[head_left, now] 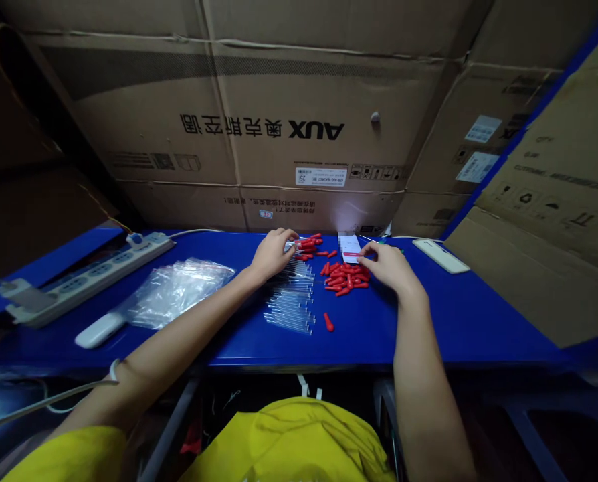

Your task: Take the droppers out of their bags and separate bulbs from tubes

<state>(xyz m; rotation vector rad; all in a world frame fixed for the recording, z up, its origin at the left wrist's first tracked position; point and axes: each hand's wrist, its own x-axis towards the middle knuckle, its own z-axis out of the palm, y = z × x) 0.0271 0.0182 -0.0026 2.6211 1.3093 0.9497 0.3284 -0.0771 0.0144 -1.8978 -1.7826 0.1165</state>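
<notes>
On the blue table (469, 321), my left hand (271, 253) curls its fingers over the far end of a row of clear glass tubes (291, 301), next to a few tubes fitted with red caps (308, 245). What its fingers pinch is too small to name. My right hand (389, 264) rests at the right edge of a pile of loose red rubber caps (346, 278), fingers bent and pinched toward the pile, just below a small white packet (350, 246). One red cap (328, 323) lies alone nearer to me.
A clear plastic bag pile (176, 289) and a white power strip (85, 278) lie at the left, with a white stick-shaped object (98, 331) beside them. A white remote-like device (440, 255) sits at the right. Cardboard boxes (299, 127) wall the back and right side.
</notes>
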